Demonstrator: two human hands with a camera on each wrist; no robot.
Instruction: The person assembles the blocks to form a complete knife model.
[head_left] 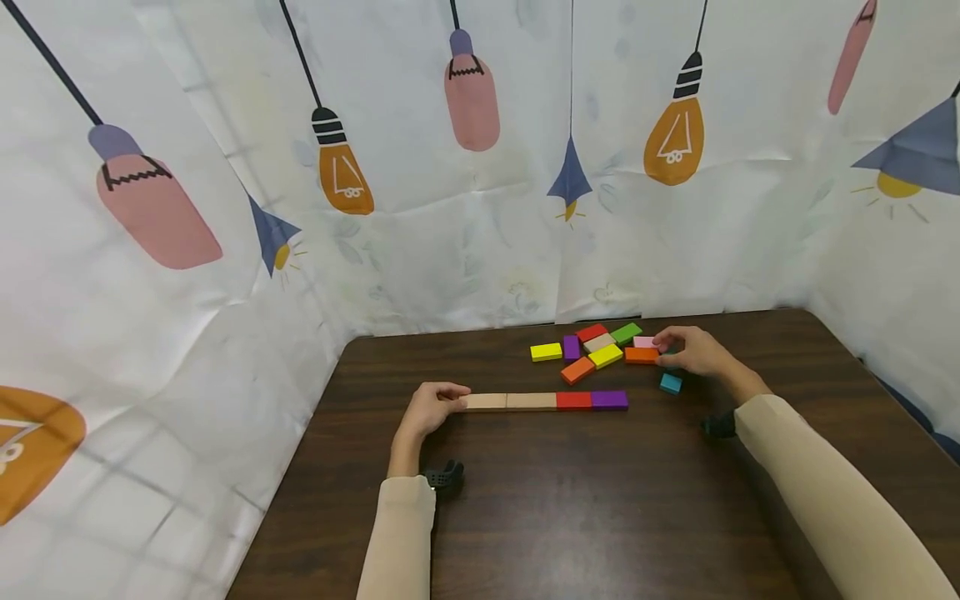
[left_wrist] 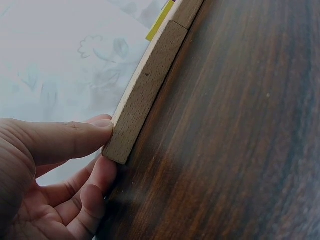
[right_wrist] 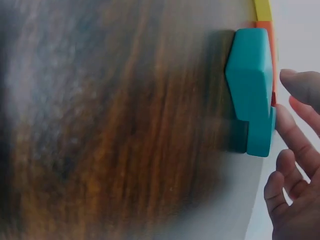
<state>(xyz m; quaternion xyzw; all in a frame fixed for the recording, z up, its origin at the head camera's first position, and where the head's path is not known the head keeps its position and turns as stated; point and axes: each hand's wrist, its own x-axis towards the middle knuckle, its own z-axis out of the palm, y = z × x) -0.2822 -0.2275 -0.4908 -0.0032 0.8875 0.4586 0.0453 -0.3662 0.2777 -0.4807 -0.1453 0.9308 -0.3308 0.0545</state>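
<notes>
A straight row lies on the table, made of two natural wood blocks, a red block [head_left: 573, 402] and a purple block [head_left: 609, 401]. My left hand [head_left: 429, 408] pinches the row's left end, with thumb and fingertips on the outer wood block [left_wrist: 145, 90]. Farther right, my right hand [head_left: 697, 350] reaches over the loose blocks. In the right wrist view its thumb and fingers [right_wrist: 297, 137] are spread beside a near teal block [right_wrist: 250, 65] and a farther teal block [right_wrist: 260, 137]. One fingertip is at the farther one; contact is hard to tell.
Behind the row lies a loose group of blocks, among them a yellow block [head_left: 546, 352], an orange block [head_left: 577, 370], a green block [head_left: 626, 333] and a pink block [head_left: 643, 342]. A printed curtain [head_left: 465, 233] hangs behind the dark wooden table [head_left: 570, 500].
</notes>
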